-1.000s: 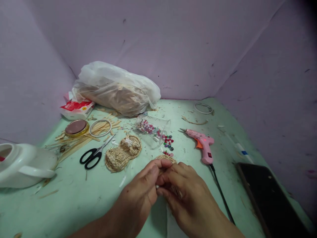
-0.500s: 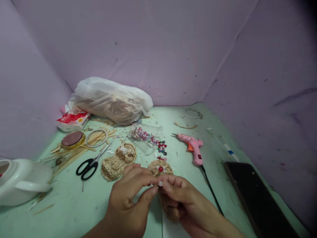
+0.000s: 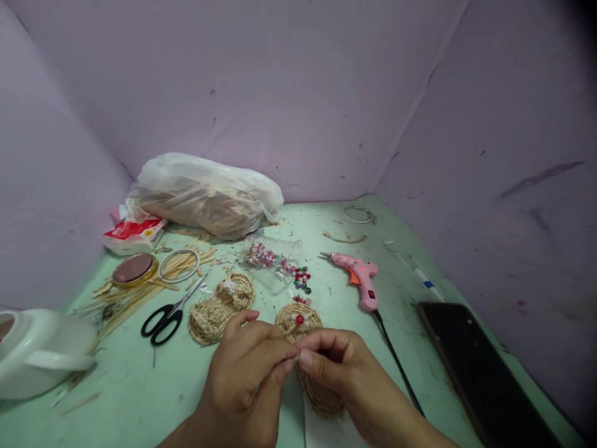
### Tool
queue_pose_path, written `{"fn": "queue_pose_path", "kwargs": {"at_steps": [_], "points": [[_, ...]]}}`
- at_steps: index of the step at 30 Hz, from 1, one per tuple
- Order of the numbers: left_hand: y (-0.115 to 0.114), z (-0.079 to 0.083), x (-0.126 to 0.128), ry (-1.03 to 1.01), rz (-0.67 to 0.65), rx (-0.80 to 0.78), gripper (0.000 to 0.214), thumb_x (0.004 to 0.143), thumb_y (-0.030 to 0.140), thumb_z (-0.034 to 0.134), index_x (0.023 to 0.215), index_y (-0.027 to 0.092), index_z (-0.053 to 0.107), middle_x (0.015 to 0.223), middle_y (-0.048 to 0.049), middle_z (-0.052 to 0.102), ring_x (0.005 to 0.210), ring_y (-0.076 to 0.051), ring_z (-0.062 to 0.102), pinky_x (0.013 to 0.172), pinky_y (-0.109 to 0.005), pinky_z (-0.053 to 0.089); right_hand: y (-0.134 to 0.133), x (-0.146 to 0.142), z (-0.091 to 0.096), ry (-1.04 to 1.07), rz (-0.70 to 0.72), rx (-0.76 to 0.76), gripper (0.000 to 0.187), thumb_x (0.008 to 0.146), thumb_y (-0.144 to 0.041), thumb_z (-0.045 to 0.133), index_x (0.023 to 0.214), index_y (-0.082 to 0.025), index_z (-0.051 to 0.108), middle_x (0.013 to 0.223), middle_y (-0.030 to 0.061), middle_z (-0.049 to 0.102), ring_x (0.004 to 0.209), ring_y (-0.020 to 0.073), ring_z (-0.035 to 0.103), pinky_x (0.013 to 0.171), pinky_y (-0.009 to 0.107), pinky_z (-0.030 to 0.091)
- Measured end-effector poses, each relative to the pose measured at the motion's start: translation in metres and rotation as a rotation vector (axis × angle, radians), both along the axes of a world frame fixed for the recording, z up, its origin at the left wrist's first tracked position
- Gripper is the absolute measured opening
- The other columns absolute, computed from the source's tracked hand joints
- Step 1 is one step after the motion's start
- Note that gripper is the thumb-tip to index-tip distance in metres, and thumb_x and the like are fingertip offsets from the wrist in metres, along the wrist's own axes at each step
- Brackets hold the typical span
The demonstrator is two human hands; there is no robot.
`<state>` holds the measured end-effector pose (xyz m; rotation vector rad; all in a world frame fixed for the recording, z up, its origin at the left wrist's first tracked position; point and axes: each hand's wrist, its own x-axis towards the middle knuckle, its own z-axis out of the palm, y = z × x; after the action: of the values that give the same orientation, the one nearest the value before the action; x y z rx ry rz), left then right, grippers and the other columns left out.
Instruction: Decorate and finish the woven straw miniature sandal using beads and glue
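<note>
My left hand (image 3: pixel 247 373) and my right hand (image 3: pixel 340 373) meet fingertip to fingertip at the front of the green table, both pinched shut on something tiny that I cannot make out. Just beneath and behind them lies a small woven straw sandal (image 3: pixel 303 348) with a red bead and white beads on its strap. A second straw sandal (image 3: pixel 219 308) with white beads lies to the left of my left hand.
Black scissors (image 3: pixel 168 317), a tipped clear cup of coloured beads (image 3: pixel 273 258), a pink glue gun (image 3: pixel 357 277) with its cord, a dark phone (image 3: pixel 476 367), a white jug (image 3: pixel 41 351), straw strips (image 3: pixel 140 286), a round tin (image 3: pixel 133 269) and a plastic bag of straw (image 3: pixel 205 196) surround the hands.
The view has tilted, so the table things sit lower and left in frame. My hands drew nearer to me off the sandal's strap. The white bead seen between my fingertips is now hidden.
</note>
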<state>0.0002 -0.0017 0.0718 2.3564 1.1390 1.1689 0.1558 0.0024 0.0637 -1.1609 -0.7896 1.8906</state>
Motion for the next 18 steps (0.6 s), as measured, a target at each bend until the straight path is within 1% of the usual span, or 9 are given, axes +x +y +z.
{"fn": "queue_pose_path", "kwargs": {"at_steps": [2, 4, 6, 8, 10, 12, 14, 16, 18], "points": [[-0.001, 0.0, -0.001, 0.016, -0.016, -0.016, 0.021, 0.076, 0.002, 0.049, 0.081, 0.02, 0.059, 0.071, 0.0014, 0.059, 0.067, -0.012, 0.056, 0.09, -0.039, 0.033, 0.001, 0.001, 0.002, -0.041, 0.037, 0.021, 0.034, 0.047, -0.04, 0.081, 0.062, -0.012, 0.066, 0.055, -0.001, 0.055, 0.051, 0.0073, 0.042, 0.051, 0.022, 0.029], [-0.002, 0.0, -0.001, 0.027, -0.024, -0.039, 0.019, 0.077, 0.004, 0.048, 0.079, 0.02, 0.058, 0.07, 0.0018, 0.059, 0.067, -0.012, 0.056, 0.091, -0.039, 0.032, 0.0, 0.002, 0.003, -0.085, 0.091, 0.025, 0.036, 0.047, -0.043, 0.079, 0.061, -0.013, 0.066, 0.052, -0.0019, 0.053, 0.05, 0.0077, 0.041, 0.049, 0.022, 0.029], [-0.001, 0.001, -0.002, 0.045, -0.035, -0.068, 0.018, 0.079, 0.005, 0.047, 0.076, 0.02, 0.057, 0.067, 0.0022, 0.058, 0.067, -0.012, 0.056, 0.091, -0.039, 0.033, 0.0, 0.004, 0.005, -0.126, 0.147, 0.041, 0.036, 0.051, -0.047, 0.076, 0.063, -0.014, 0.066, 0.05, -0.0031, 0.05, 0.048, 0.0079, 0.039, 0.047, 0.023, 0.028], [0.002, 0.003, -0.003, 0.052, -0.053, -0.121, 0.017, 0.079, 0.006, 0.046, 0.076, 0.02, 0.055, 0.067, 0.002, 0.058, 0.067, -0.013, 0.055, 0.088, -0.037, 0.035, 0.002, 0.008, 0.006, -0.164, 0.194, 0.109, 0.033, 0.056, -0.046, 0.072, 0.066, -0.015, 0.066, 0.054, -0.002, 0.053, 0.05, 0.009, 0.042, 0.049, 0.024, 0.032], [0.006, 0.003, -0.004, 0.044, -0.055, -0.162, 0.015, 0.08, 0.008, 0.045, 0.076, 0.02, 0.053, 0.068, 0.0015, 0.058, 0.067, -0.013, 0.054, 0.084, -0.035, 0.038, 0.008, 0.016, 0.008, -0.258, 0.173, 0.225, 0.025, 0.062, -0.041, 0.068, 0.069, -0.016, 0.067, 0.062, 0.0003, 0.058, 0.055, 0.0114, 0.048, 0.054, 0.026, 0.037], [0.012, 0.002, -0.005, 0.064, -0.012, -0.15, 0.013, 0.08, 0.009, 0.046, 0.077, 0.02, 0.053, 0.068, 0.0008, 0.058, 0.069, -0.014, 0.054, 0.08, -0.035, 0.039, 0.017, 0.028, 0.007, -0.453, 0.061, 0.359, 0.019, 0.067, -0.032, 0.062, 0.079, -0.019, 0.067, 0.072, 0.0023, 0.062, 0.064, 0.0146, 0.053, 0.06, 0.029, 0.04], [0.017, -0.002, -0.006, 0.122, 0.046, -0.081, 0.013, 0.08, 0.008, 0.048, 0.079, 0.02, 0.053, 0.07, 0.0002, 0.059, 0.07, -0.015, 0.055, 0.081, -0.037, 0.037, 0.026, 0.04, 0.001, -0.649, -0.035, 0.499, 0.028, 0.069, -0.025, 0.06, 0.096, -0.021, 0.063, 0.093, 0.0051, 0.063, 0.081, 0.0187, 0.055, 0.069, 0.032, 0.042], [0.021, -0.008, -0.005, 0.189, 0.083, -0.004, 0.014, 0.079, 0.007, 0.049, 0.081, 0.02, 0.054, 0.072, -0.0003, 0.061, 0.071, -0.016, 0.056, 0.084, -0.039, 0.035, 0.033, 0.047, -0.008, -0.679, -0.004, 0.599, 0.042, 0.068, -0.017, 0.057, 0.11, -0.021, 0.056, 0.11, 0.0069, 0.059, 0.101, 0.0211, 0.051, 0.084, 0.037, 0.04], [0.023, -0.014, -0.002, 0.237, 0.105, 0.041, 0.015, 0.079, 0.006, 0.049, 0.083, 0.02, 0.054, 0.072, -0.0002, 0.063, 0.07, -0.015, 0.057, 0.085, -0.041, 0.035, 0.034, 0.047, -0.018, -0.636, 0.065, 0.652, 0.054, 0.068, -0.009, 0.054, 0.12, -0.021, 0.048, 0.115, 0.0075, 0.055, 0.11, 0.0204, 0.047, 0.094, 0.039, 0.035]]}}
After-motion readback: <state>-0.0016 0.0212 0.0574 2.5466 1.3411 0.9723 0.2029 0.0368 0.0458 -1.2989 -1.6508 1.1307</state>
